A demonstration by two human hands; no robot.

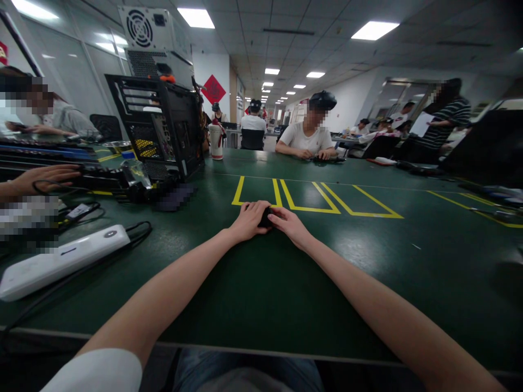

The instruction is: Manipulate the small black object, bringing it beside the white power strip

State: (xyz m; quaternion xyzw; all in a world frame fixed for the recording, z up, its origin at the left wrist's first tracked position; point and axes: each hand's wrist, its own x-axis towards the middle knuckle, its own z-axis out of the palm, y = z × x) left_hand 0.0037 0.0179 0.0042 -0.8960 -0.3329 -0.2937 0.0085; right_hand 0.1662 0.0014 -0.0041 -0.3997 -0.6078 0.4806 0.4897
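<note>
Forearms (180, 277) extend forward, converging; left hand (250, 220) and right hand (289, 224) clasp a black object (265, 219), mostly hidden, just nearside of the yellow tape (314, 210).

Lit ceiling panels (375, 30) recede (far ones look tiny) past a white pillar (210, 64); glass partitions (61, 68) stand left, a green table (261, 294) near.
</note>
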